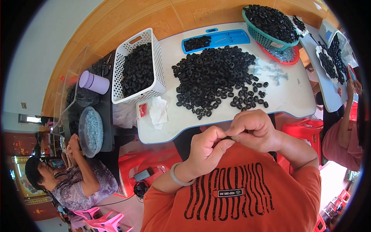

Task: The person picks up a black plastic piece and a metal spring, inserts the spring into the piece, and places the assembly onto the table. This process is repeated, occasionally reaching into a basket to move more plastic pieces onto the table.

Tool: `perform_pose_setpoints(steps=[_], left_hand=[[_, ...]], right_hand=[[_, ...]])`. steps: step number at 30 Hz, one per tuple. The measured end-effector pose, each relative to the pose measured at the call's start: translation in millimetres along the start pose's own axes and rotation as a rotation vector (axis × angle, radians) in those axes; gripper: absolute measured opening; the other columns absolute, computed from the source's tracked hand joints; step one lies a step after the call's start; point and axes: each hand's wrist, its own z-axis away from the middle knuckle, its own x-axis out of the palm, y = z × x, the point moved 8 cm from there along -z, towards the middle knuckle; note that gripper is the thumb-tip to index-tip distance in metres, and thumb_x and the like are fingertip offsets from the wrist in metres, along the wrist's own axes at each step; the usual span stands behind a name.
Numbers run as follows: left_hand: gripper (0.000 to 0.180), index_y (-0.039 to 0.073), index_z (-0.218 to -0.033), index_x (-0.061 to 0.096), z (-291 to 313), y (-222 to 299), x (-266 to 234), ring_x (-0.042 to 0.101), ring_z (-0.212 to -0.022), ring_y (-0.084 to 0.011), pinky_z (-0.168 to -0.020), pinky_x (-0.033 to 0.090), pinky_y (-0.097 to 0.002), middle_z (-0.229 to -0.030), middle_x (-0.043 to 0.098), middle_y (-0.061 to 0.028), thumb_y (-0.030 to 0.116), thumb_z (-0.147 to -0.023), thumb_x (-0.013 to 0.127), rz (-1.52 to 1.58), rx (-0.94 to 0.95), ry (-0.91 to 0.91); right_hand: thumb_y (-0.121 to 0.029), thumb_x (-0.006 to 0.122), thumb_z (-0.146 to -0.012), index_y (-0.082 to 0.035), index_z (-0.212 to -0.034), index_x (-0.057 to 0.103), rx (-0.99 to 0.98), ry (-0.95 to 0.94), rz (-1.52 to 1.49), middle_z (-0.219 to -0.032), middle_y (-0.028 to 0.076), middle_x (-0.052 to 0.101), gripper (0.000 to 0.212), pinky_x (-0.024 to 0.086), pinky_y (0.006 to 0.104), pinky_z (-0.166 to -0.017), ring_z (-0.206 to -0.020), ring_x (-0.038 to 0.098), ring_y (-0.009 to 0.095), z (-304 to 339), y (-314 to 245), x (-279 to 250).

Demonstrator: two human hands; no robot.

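Note:
My left hand [208, 149] and my right hand [255, 131] meet in front of my chest, just off the table's near edge. Thumbs and fingertips of both pinch a small black part [228, 137], mostly hidden by the fingers. Beyond them lies a big heap of small black oval parts with holes [212, 73], several strewn loose at its right front. To the heap's right, small clear-blue pieces [276, 73] are scattered on the white table [162, 129].
A white perforated basket [157, 77] of black parts stands left. Behind are a blue tray [239, 37] and a green basket [253, 33] above a red basin [295, 58]. Crumpled tissue [158, 110] lies near the front edge. Co-workers sit at left and right, beside red stools [305, 131].

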Motion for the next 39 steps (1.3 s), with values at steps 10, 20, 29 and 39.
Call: perform_pose_setpoints(steps=[10,20,29,39], left_hand=[[0.011,0.001,-0.101,0.066,5,-16,12,0.071,-0.071,-0.0125,-0.064,0.054,-0.0263,-0.084,0.076,-0.0094,0.004,-0.103,0.077,-0.035,0.078,0.077],[0.017,0.002,-0.102,0.067,-1,23,12,0.066,-0.059,-0.0210,-0.055,0.049,-0.0307,-0.077,0.070,-0.0100,0.009,-0.099,0.083,-0.192,0.287,0.063],[0.019,0.003,-0.107,0.072,-14,21,11,0.063,-0.059,-0.0185,-0.056,0.047,-0.0302,-0.081,0.074,-0.0059,0.011,-0.096,0.085,-0.099,0.321,-0.007],[0.020,0.002,-0.108,0.073,-17,30,14,0.064,-0.061,-0.0240,-0.059,0.047,-0.0348,-0.083,0.075,-0.0048,0.010,-0.094,0.084,-0.304,0.556,0.049]], right_hand=[[0.012,0.069,-0.092,0.000,-0.108,0.076,-0.192,0.069,0.234,-0.084,0.011,0.071,0.022,0.058,0.0377,-0.067,-0.078,0.073,0.031,20,-2,8],[0.012,0.068,-0.094,0.001,-0.112,0.076,-0.180,0.025,0.015,-0.088,0.011,0.072,0.022,0.057,0.0344,-0.070,-0.078,0.073,0.025,18,-8,1],[-0.022,0.075,-0.107,0.003,-0.115,0.074,0.328,0.013,-0.788,-0.091,0.003,0.069,0.026,0.049,0.0231,-0.066,-0.072,0.060,0.006,20,43,11],[-0.023,0.073,-0.105,0.003,-0.108,0.076,0.338,-0.018,-0.823,-0.090,0.002,0.073,0.027,0.051,0.0214,-0.067,-0.074,0.063,0.005,28,57,25]])
